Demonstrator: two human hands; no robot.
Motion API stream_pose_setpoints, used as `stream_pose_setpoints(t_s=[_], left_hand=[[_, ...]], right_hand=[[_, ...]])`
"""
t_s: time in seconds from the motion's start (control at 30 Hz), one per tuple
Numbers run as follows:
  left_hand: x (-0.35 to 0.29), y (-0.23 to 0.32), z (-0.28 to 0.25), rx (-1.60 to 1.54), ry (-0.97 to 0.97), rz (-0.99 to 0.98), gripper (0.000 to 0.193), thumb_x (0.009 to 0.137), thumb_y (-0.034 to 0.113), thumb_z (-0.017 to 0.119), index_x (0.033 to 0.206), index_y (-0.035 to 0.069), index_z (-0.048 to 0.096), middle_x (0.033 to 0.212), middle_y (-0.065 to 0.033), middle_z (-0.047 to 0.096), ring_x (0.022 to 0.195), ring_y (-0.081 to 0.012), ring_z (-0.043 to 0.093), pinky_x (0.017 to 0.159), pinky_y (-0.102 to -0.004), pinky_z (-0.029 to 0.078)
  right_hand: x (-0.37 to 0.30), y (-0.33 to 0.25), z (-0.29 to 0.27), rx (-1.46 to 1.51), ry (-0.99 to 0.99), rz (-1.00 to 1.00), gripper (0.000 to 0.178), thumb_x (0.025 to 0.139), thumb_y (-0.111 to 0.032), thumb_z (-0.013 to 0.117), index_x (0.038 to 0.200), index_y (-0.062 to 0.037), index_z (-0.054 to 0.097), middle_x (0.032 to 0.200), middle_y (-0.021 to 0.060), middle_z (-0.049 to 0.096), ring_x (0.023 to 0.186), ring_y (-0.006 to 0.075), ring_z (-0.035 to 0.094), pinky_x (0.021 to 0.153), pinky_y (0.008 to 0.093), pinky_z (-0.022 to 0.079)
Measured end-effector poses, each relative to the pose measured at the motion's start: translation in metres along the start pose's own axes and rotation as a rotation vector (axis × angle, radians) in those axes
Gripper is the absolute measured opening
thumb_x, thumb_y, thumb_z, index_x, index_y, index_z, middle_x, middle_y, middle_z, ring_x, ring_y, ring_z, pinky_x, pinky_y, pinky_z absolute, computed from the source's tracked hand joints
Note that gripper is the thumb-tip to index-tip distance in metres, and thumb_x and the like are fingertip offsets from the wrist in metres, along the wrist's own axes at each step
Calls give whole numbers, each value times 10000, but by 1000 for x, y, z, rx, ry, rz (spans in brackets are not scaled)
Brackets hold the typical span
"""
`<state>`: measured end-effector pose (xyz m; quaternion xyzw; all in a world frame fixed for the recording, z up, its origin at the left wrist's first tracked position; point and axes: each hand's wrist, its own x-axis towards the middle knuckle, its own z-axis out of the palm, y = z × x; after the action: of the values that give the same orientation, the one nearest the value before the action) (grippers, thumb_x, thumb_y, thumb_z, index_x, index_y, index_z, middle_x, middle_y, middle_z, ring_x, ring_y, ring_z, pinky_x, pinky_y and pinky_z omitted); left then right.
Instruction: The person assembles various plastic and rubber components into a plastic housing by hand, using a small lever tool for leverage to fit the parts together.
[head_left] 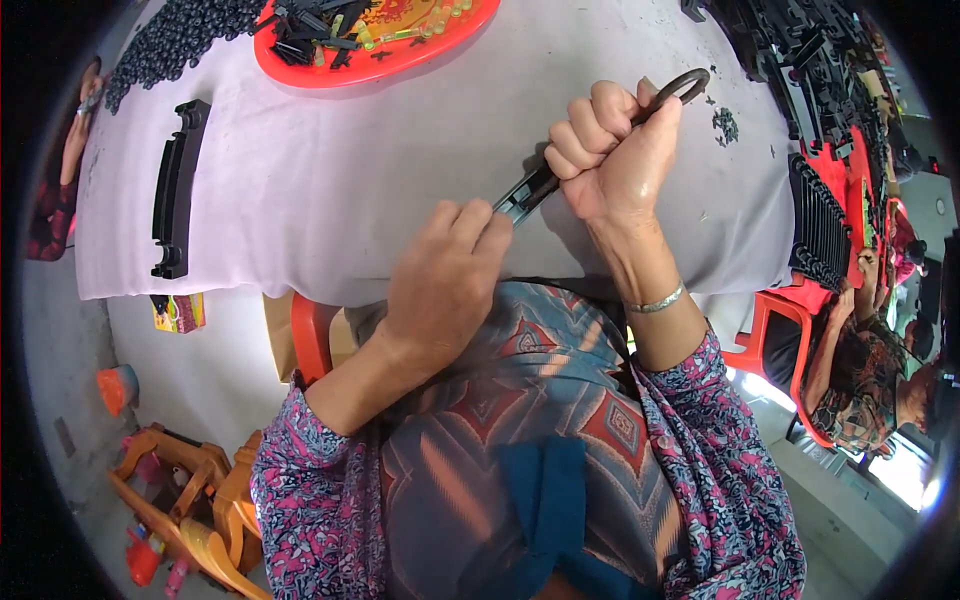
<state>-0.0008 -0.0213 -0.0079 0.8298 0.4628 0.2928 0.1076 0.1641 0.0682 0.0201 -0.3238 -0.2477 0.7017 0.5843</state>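
Note:
Slanting over the near part of the table is a long black plastic piece (530, 192) with a curved, hook-like far end. My right hand (622, 160) is wrapped in a fist round its upper part, and the curved end sticks out past the thumb. At the lower end, my left hand (445, 270) has its fingers bent and closed on the piece; they are slightly blurred, and what lies under them is hidden. Another long black plastic part (180, 190), with rounded clip-like ends, lies apart on the cloth to the left.
A red tray (385, 68) at the far side holds small black and yellowish pieces. Black round beads (185, 40) lie heaped far left. Black parts (810, 60) pile up far right, above a stacked row (818, 225). Another person (860, 390) sits at right, beside a red chair (775, 310).

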Motion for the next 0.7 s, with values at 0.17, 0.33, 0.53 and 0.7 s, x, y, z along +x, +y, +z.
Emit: stream_pose_setpoints(t_s=[0.17, 0.33, 0.53, 0.7], left_hand=[[5, 1, -7, 14, -6, 25, 206, 773, 33, 568, 972, -3, 609, 912, -92, 527, 833, -255, 546, 688, -350, 497], [3, -1, -4, 30, 0, 17, 212, 772, 29, 567, 975, -11, 609, 913, -96, 530, 841, -261, 547, 696, -362, 501], [0, 5, -3, 30, -12, -54, 204, 785, 9, 673, 983, 17, 625, 911, -106, 533, 820, -297, 558, 700, -411, 487], [4, 6, -3, 11, 3, -38, 225, 764, -13, 679, 980, 15, 626, 902, -109, 536, 815, -298, 564, 699, -412, 490]], right_hand=[[3, -6, 10, -53, 65, 15, 459, 949, -455, 291, 592, -176, 219, 508, -49, 156, 441, 103, 112, 407, 290, 96], [5, -2, 11, -63, 95, 18, 463, 941, -466, 293, 588, -180, 206, 505, -50, 148, 436, 106, 106, 404, 291, 95], [0, 0, 12, -57, 99, 8, 457, 936, -462, 290, 587, -183, 195, 502, -49, 141, 436, 105, 103, 406, 294, 92], [0, -2, 9, -56, 70, 6, 461, 942, -465, 286, 587, -184, 197, 504, -53, 147, 439, 100, 103, 410, 292, 94]])
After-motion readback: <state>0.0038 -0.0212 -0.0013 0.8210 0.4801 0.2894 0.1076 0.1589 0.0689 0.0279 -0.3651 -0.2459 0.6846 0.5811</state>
